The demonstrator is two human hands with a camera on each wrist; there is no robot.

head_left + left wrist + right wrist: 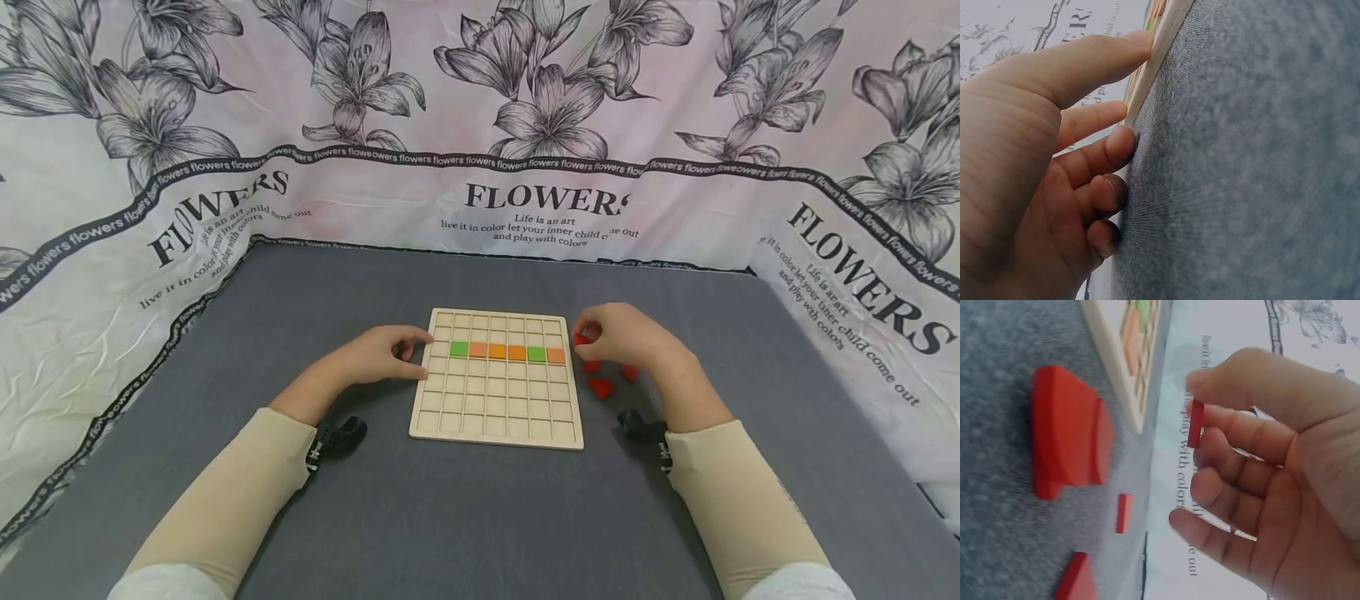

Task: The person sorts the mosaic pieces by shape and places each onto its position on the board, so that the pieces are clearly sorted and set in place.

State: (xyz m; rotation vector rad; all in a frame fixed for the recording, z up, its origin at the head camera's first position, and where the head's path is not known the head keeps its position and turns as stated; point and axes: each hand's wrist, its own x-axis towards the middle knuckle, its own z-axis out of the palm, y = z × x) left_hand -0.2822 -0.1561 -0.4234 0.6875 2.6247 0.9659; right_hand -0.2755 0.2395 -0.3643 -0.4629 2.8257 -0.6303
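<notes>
Backdrop (pixel 442 125) was super flowery
It read "FLOWERS" and edged the dark grey tabletop (pixel 480 517) on three sides.

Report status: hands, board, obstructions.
Left hand touching board at left edge, right hand pinching red piece. Six colored tiles in one row. Loose red pieces alongside, nothing visibly blocking.

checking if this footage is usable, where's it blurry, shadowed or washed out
Head: board reads clearly, faint shadows beside the sleeves; left wrist: table grainy, cloth print soft; right wrist: cloth pale and washed out, pinched red piece distinct.
</notes>
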